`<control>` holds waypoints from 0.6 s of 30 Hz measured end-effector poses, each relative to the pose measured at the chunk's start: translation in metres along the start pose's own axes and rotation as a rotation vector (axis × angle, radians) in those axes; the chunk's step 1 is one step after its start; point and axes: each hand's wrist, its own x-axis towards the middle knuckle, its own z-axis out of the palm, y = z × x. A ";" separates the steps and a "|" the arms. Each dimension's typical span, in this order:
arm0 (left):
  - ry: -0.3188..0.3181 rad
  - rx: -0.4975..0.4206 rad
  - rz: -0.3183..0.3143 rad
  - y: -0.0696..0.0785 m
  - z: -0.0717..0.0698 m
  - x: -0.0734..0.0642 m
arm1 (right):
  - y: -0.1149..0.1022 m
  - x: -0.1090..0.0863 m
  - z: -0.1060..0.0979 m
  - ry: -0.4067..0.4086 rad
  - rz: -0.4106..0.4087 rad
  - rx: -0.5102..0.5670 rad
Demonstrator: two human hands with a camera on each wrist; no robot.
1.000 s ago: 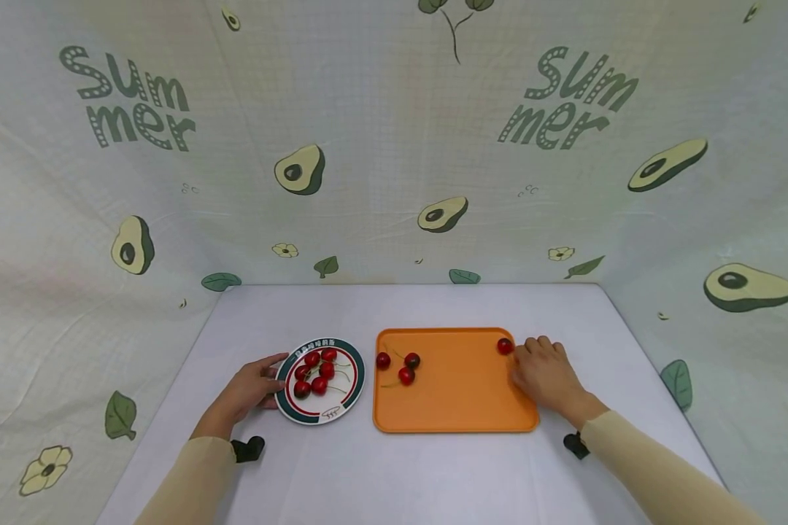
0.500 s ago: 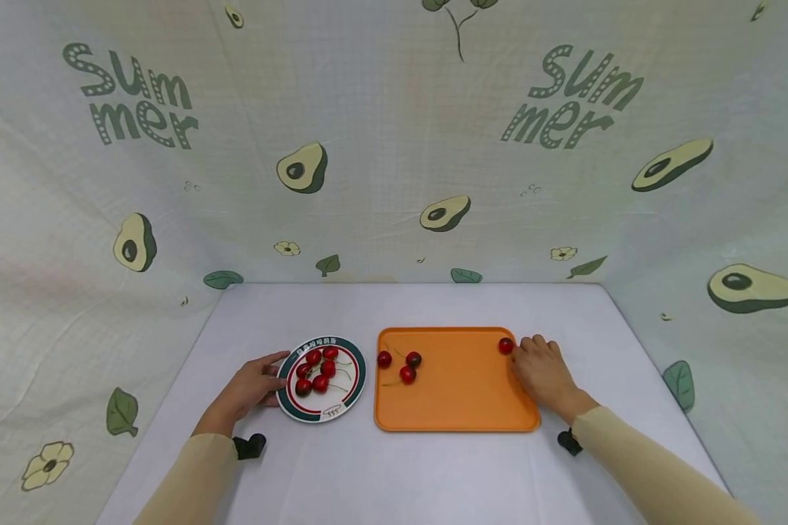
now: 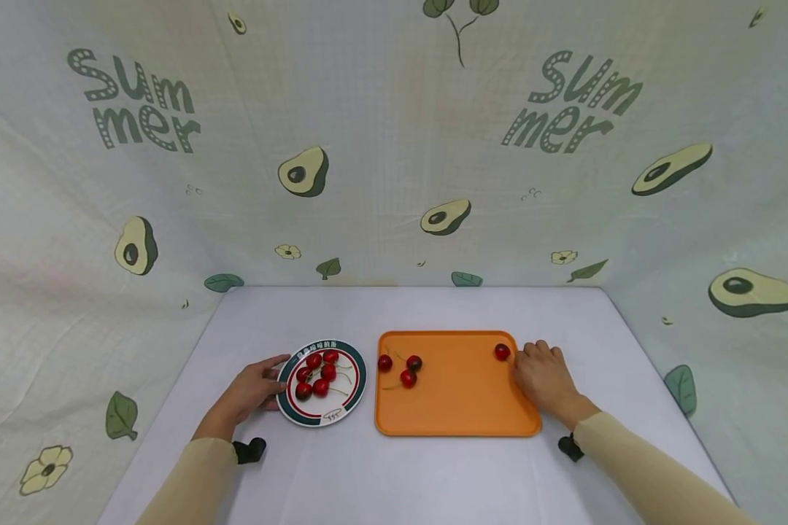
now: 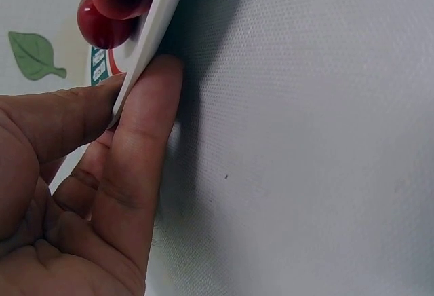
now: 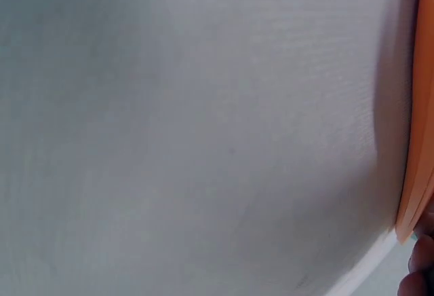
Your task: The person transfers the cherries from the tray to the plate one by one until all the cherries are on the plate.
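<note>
On a white counter (image 3: 394, 481), a person's left hand (image 3: 255, 385) pinches the left rim of a plate (image 3: 360, 375) of cherries (image 3: 321, 387). Right of it, an orange tray (image 3: 462, 405) holds three cherries (image 3: 408, 378) on its left; a lone cherry (image 3: 502, 352) sits far right, near the right hand (image 3: 545, 378), which covers part of the tray's edge, its grip unclear. Avocado-printed cloth (image 3: 368, 102) hangs behind.

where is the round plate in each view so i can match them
Head: the round plate sits left of centre, lower half.
Left wrist: top, left of centre, nearly edge-on, cut off above.
Right wrist: not in it.
Shared by head and left wrist: the left hand pinching its rim.
</note>
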 end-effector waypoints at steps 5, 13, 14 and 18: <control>0.001 -0.005 -0.013 0.002 -0.001 0.000 | -0.001 0.000 0.001 0.011 0.002 0.015; -0.005 -0.005 -0.010 0.004 -0.001 -0.001 | 0.002 0.004 0.001 0.041 -0.037 0.001; -0.005 -0.005 -0.010 0.004 -0.001 0.000 | 0.002 0.005 0.001 0.043 -0.043 -0.002; -0.009 0.001 0.000 0.003 -0.001 -0.001 | -0.001 0.011 -0.002 0.069 -0.074 -0.013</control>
